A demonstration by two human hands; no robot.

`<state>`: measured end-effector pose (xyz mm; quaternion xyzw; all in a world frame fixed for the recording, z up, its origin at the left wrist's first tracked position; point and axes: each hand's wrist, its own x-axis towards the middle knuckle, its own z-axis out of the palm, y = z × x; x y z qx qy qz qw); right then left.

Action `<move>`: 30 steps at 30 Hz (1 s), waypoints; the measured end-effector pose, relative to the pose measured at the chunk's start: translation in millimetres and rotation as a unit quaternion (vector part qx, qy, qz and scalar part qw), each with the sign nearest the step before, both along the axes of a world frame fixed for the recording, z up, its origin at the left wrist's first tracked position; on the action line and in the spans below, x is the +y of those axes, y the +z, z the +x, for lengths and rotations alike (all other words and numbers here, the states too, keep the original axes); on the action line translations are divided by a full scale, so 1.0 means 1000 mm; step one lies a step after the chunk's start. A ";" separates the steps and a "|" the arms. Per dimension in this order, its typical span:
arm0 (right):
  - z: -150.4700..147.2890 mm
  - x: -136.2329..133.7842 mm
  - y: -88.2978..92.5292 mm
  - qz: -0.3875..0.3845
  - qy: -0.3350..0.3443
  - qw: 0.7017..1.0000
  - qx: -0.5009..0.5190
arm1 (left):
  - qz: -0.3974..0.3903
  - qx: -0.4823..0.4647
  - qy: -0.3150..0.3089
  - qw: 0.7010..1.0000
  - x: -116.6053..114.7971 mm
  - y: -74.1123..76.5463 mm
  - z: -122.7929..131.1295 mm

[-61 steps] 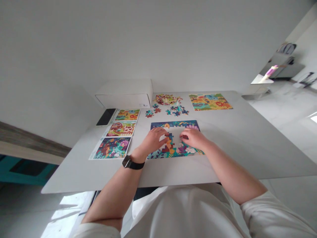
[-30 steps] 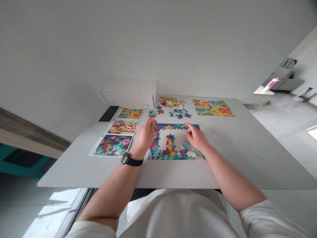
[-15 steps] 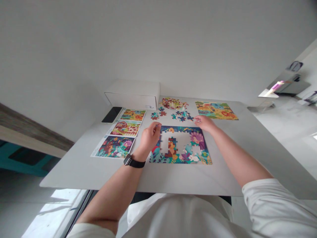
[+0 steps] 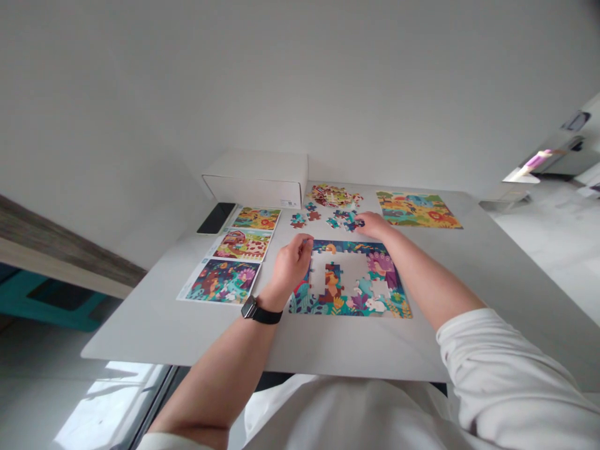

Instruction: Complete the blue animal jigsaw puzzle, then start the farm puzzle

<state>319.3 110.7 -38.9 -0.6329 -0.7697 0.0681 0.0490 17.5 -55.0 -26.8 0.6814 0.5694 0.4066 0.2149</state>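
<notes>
Jigsaw — by left hand, below right hand

A white cardboard box sits at the far edge of the pale table, with a black smartphone lying just beside it. Three printed picture sheets run in a column down the table's left side, and a finished animal-scene jigsaw lies at the far right. A teal furniture piece shows past the table's left side, and pale floor spreads past its right.
</notes>
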 end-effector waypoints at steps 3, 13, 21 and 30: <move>-0.002 -0.001 0.001 0.000 0.046 0.999 0.023 | -0.009 0.000 -0.007 1.000 -0.002 0.002 0.001; -0.001 0.004 -0.001 0.044 0.008 0.997 0.056 | -0.003 -0.005 -0.027 1.000 -0.004 -0.002 0.004; -0.021 0.012 -0.008 0.031 -0.054 0.998 0.006 | -0.012 -0.011 -0.036 0.999 -0.004 -0.001 0.005; -0.018 0.025 -0.011 0.032 -0.004 0.999 0.039 | -0.016 0.001 -0.029 0.999 -0.007 0.003 0.006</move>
